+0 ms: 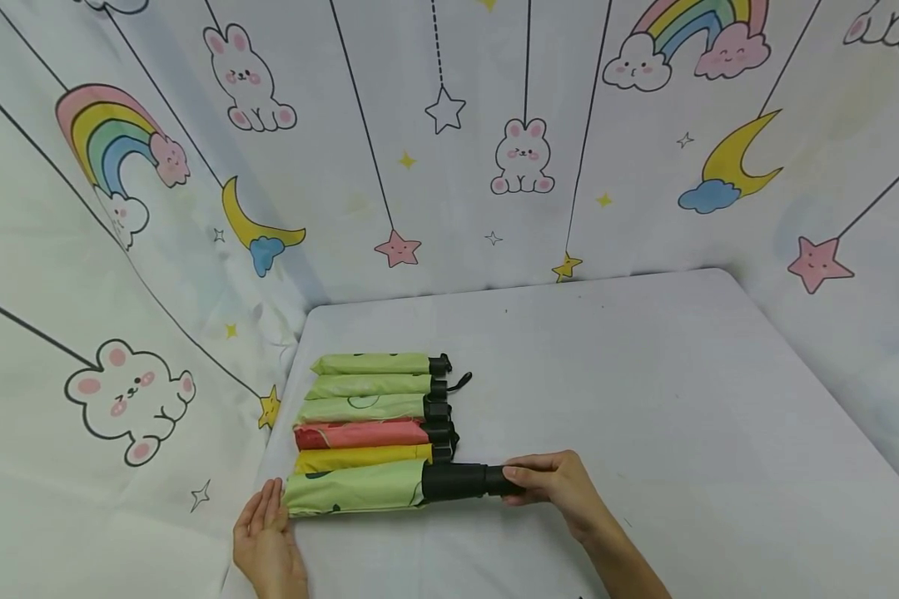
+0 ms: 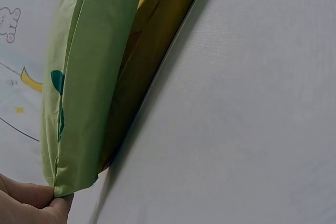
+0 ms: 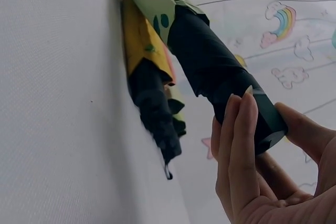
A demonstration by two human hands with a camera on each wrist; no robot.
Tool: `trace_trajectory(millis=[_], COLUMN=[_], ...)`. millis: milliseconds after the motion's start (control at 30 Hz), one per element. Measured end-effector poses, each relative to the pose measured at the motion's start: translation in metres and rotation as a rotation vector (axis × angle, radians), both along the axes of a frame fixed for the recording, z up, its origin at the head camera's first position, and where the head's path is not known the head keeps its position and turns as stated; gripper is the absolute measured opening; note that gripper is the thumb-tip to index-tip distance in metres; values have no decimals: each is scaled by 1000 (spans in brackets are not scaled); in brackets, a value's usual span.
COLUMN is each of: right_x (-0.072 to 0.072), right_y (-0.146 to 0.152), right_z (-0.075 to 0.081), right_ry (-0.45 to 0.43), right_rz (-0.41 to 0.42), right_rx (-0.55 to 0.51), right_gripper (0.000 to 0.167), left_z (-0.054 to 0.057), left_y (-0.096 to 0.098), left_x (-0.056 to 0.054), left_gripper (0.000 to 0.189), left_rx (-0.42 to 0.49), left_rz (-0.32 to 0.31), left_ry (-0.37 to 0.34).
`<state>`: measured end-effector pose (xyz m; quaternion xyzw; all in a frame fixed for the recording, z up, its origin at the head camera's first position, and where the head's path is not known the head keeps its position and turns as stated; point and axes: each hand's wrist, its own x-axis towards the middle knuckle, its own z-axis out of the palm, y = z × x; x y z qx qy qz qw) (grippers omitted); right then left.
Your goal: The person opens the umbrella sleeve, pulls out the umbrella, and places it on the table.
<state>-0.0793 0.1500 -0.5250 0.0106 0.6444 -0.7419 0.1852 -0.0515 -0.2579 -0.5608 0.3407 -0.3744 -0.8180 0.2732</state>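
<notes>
A folded light-green umbrella [image 1: 355,489] with dark spots lies level, its black handle [image 1: 457,482] pointing right. My right hand [image 1: 550,487] holds the end of that handle between thumb and fingers, and the right wrist view shows the handle [image 3: 210,61] raised off the table. At the other end my left hand [image 1: 270,532] pinches the fabric tip; the left wrist view shows thumb and finger [image 2: 34,195] at the corner of the green cloth [image 2: 100,77]. Just behind it is a yellow umbrella [image 1: 363,457], partly covered by the green one.
Beyond the yellow one, a red umbrella [image 1: 363,434] and several light-green umbrellas [image 1: 367,385] lie in a row, black handles to the right. They rest on a white table [image 1: 644,399]. Patterned cloth [image 1: 330,166] hangs behind and to the left.
</notes>
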Motion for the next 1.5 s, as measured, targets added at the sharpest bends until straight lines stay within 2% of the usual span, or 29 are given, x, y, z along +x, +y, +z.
trace_trajectory(millis=[633,1100,1300,1500], right_x=[2,3,4,4], right_y=[14,25,30,38], right_z=[-1,-2,-3,-2], right_ry=[6,6,0,-1], right_rz=[-21,-35,-38,-52], right_rx=[-6,-3,-2,-5], right_gripper=[37,38,38,38], left_z=[1,-1,-1,-1], left_y=[0,0,-1,0], left_x=[0,1,0,0], left_gripper=[51,48,51,49], left_rx=[-4,41,21,9], left_rz=[6,23,16,5], left_ry=[-13,-8,-43,-33])
